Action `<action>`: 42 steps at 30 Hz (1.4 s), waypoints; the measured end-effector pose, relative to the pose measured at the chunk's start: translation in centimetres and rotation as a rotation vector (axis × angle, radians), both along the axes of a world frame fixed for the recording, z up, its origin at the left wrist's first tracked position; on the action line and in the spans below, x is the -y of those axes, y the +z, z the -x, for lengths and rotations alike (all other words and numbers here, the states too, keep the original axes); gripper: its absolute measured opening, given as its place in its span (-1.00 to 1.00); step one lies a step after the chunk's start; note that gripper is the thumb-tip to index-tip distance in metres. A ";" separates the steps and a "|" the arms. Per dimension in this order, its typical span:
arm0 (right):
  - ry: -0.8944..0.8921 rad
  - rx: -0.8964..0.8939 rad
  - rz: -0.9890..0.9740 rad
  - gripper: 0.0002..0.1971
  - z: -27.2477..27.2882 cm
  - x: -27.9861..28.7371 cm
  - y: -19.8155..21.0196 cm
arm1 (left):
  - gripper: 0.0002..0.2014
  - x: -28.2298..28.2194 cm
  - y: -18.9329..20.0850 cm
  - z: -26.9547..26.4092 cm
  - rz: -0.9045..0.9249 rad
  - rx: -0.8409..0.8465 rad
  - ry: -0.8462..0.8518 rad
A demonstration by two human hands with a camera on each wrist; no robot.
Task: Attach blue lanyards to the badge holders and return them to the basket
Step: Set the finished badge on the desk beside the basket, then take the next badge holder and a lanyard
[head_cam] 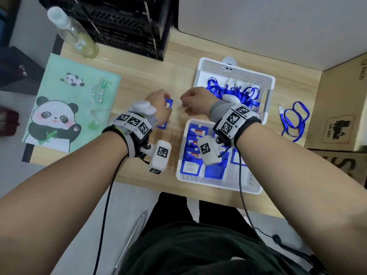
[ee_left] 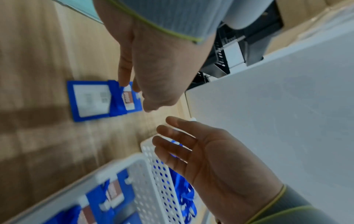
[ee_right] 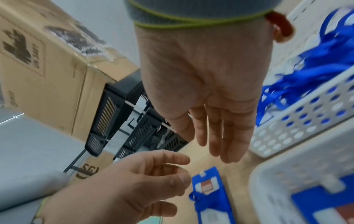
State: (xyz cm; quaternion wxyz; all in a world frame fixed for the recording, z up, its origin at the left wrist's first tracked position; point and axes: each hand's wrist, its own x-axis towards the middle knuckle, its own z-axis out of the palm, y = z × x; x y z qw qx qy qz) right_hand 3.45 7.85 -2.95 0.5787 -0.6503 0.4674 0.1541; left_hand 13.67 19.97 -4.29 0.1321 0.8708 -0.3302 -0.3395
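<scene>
A blue badge holder [head_cam: 169, 104] lies flat on the wooden table, partly under my left hand [head_cam: 164, 105]. In the left wrist view a fingertip of the left hand [ee_left: 136, 94] touches the holder's [ee_left: 91, 101] top end; the other fingers hang loosely curled and hold nothing. My right hand [head_cam: 186, 104] hovers just right of it, fingers straight and empty [ee_right: 208, 145]. The far white basket [head_cam: 218, 68] holds a tangle of blue lanyards [head_cam: 244, 96]. Several badge holders fill the near white basket [head_cam: 214, 182].
One loose blue lanyard [head_cam: 294, 120] lies on the table right of the baskets, beside a cardboard box [head_cam: 341, 108]. A panda booklet [head_cam: 73, 100] lies at the left, with a clear bottle [head_cam: 73, 30] and a black crate [head_cam: 123, 22] behind.
</scene>
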 end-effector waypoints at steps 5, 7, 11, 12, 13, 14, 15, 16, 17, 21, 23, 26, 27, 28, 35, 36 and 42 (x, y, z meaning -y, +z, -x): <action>-0.058 -0.032 -0.001 -0.83 6.8 2.0 2.3 | -0.86 2.4 2.4 4.8 0.094 -0.036 -0.101; -0.073 -0.063 -0.011 -0.84 10.0 2.4 2.4 | -0.88 3.1 2.7 6.8 0.103 -0.068 -0.151; -0.106 -0.128 -0.052 -0.83 15.8 1.9 1.0 | -0.94 3.9 2.3 10.7 0.040 -0.131 -0.227; -0.079 -0.151 -0.049 -0.82 16.9 1.6 0.4 | -0.94 4.0 2.0 11.6 0.033 -0.132 -0.239; -0.052 -0.169 -0.046 -0.81 17.4 1.1 -0.1 | -0.93 3.9 1.8 12.0 0.027 -0.131 -0.245; -0.030 -0.184 -0.039 -0.82 17.8 0.7 -0.5 | -0.93 3.8 1.7 12.3 0.021 -0.130 -0.258; -0.012 -0.202 -0.031 -0.83 18.5 0.3 -1.0 | -0.93 3.7 1.5 12.9 0.005 -0.135 -0.271; 0.010 -0.222 -0.027 -0.84 19.0 0.0 -1.5 | -0.94 3.6 1.2 13.3 -0.014 -0.145 -0.280; 0.032 -0.242 -0.030 -0.84 19.4 -0.3 -2.0 | -0.95 3.4 1.0 13.7 -0.038 -0.158 -0.286; 0.129 -0.263 -0.017 -0.86 20.1 -1.4 -3.2 | -0.94 2.7 0.5 14.7 -0.074 -0.179 -0.297; 0.163 -0.262 0.034 -0.88 20.1 -1.4 -3.4 | -0.93 2.5 0.4 15.0 -0.082 -0.171 -0.293; 0.174 -0.260 0.049 -0.91 20.2 -1.3 -3.1 | -0.95 2.4 0.5 15.1 -0.095 -0.163 -0.292; 0.162 -0.251 0.034 -0.92 20.2 -1.0 -2.8 | -0.96 2.5 0.7 15.1 -0.100 -0.156 -0.301; 0.149 -0.234 0.026 -0.92 20.2 -0.6 -2.4 | -0.95 2.7 1.0 15.1 -0.102 -0.150 -0.312; 0.009 0.012 0.122 -0.90 19.6 4.6 5.6 | -0.88 5.7 7.2 13.8 0.097 -0.151 -0.296; -0.014 0.064 0.141 -0.88 19.5 5.4 7.4 | -0.88 6.5 8.6 13.5 0.143 -0.136 -0.284; -0.145 0.315 0.197 -0.86 19.3 7.9 15.4 | -0.86 10.0 15.0 12.1 0.347 -0.154 -0.215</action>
